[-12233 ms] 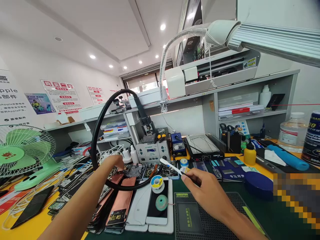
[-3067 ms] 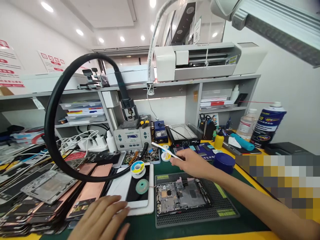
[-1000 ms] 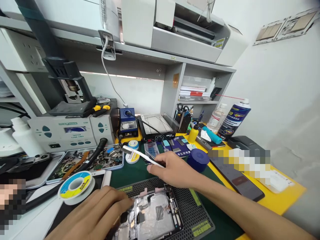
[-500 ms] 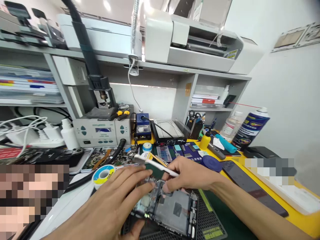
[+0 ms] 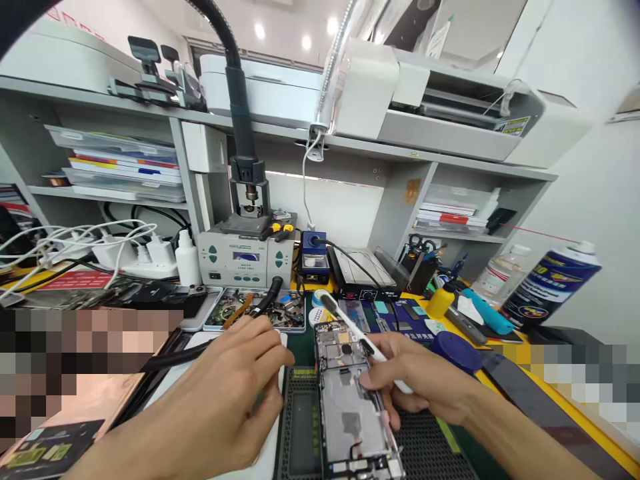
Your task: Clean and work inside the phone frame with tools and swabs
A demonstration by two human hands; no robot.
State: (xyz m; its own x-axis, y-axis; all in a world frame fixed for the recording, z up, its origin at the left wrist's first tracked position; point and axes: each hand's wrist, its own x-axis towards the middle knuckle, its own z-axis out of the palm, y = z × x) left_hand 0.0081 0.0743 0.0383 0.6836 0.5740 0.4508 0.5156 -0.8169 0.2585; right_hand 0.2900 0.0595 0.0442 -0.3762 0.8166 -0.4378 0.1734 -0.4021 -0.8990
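An opened phone [image 5: 345, 400], its inner boards and flat grey battery showing, lies lengthwise away from me above the black perforated mat [image 5: 425, 440]. My right hand [image 5: 400, 373] grips the phone's right edge, thumb on top. That same hand also holds a white-handled brush [image 5: 355, 331], its dark bristle end pointing up and left. To the left, apart from the phone, is my left hand [image 5: 240, 387] with loosely curled fingers, a gap between thumb and forefinger, and nothing visible in it. Behind its knuckles runs a black hose with a handle [image 5: 270, 295].
A tray of small parts [image 5: 230, 310] lies behind my left hand. Further back stand a hot-air station [image 5: 245, 257], a soldering unit [image 5: 315, 257] and a heating plate [image 5: 367, 270]. A yellow bottle [image 5: 440, 301], blue lid [image 5: 456, 351] and spray can [image 5: 550, 283] are to the right.
My left hand has come off the phone and moved left. The phone has turned lengthwise in my right hand, which still holds the brush. The view has swung left.
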